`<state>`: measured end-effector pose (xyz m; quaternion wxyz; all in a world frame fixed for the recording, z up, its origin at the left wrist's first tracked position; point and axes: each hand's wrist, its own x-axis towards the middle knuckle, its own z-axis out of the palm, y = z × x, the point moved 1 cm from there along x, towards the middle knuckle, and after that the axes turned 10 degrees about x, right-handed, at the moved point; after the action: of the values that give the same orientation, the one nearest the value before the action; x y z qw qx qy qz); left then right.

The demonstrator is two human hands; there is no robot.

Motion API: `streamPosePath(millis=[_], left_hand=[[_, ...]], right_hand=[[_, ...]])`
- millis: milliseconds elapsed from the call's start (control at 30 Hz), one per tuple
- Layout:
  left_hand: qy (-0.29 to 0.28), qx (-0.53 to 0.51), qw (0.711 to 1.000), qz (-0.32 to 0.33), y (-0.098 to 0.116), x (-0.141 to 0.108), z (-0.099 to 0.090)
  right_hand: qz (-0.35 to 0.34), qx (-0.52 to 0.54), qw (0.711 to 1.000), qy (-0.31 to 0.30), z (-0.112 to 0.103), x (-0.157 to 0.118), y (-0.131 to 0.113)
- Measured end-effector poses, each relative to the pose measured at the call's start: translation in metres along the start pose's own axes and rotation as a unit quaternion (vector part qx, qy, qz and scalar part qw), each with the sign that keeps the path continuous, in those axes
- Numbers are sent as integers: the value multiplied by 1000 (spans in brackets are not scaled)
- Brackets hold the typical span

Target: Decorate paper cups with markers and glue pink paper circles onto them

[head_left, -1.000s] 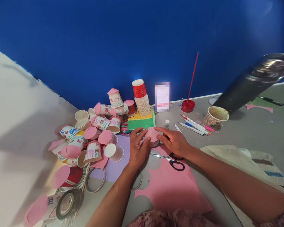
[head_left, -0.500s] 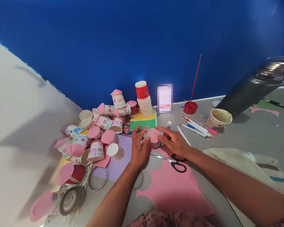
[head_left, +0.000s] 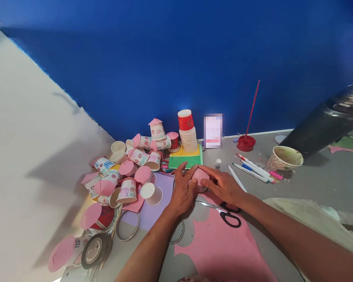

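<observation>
A paper cup with a pink paper top (head_left: pixel 200 176) stands upside down between both hands. My left hand (head_left: pixel 184 188) is curved round its left side, with the thumb on the pink paper. From the right, my right hand (head_left: pixel 223 183) presses the same pink top with its thumb, fingers behind it. Most of the cup's wall is hidden by the hands. Black-handled scissors (head_left: pixel 230 218) lie just below on a cut pink sheet (head_left: pixel 226 246).
Many decorated cups with pink tops (head_left: pixel 127 190) are piled at left. Behind stand stacked cups (head_left: pixel 189 140) and a red holder (head_left: pixel 246 143). Markers (head_left: pixel 253 169), a patterned cup (head_left: pixel 284 158) and a dark flask (head_left: pixel 320 121) are at right. Tape rolls (head_left: pixel 94 250) lie front left.
The view has shifted, so the whole scene sits lower and further right. Both hands have closed in a little more round the pink-topped cup.
</observation>
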<state>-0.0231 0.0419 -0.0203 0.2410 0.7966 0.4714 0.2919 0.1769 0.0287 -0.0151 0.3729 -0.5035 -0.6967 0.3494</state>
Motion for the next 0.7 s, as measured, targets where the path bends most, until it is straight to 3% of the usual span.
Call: streamPosePath(millis=[167,367,467,700], left_hand=[[-6,-3,1000,-12,0,1,0],[63,-19,997,-28,-4,-3,4],[67,-22,997,-31,-7,-7,3],[10,-45,997,-59,-1,-5,6]], right_hand=[[19,10,1000,-16,-2,3,-2],[23,31,999,-7,-3,0,-2],[18,30,999,2,-3,-1,-1],[-32,111,985,126,-15,-6,-4]])
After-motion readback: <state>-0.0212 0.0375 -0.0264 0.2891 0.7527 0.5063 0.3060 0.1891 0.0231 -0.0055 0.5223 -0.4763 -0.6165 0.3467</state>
